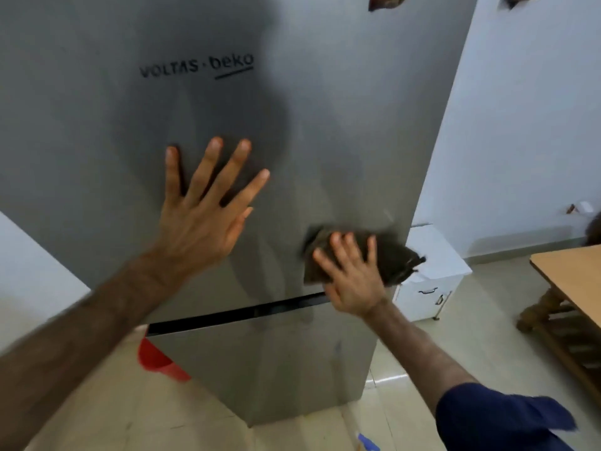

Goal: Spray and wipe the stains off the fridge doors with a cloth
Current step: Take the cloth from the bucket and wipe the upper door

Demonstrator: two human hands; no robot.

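Nearest, bottom edge of view: a blue object (367,441), blurred, can't tell what it is, on the tiled floor (455,349) w/ a red container (156,359) by the fridge's lower left side. Right hand (353,275), fingers straight, presses a dark cloth (390,258) flat vs. the upper fridge door (227,118) near its bottom right corner, just above the black gap to the lower door (260,362); left hand (201,219) lies released, fingers spread, flat on the upper door's middle, below the Voltas Beko logo (196,66). Farther right: white cabinet (432,275) beside the fridge, wooden table (572,275) at the right edge, white wall (527,125) behind.
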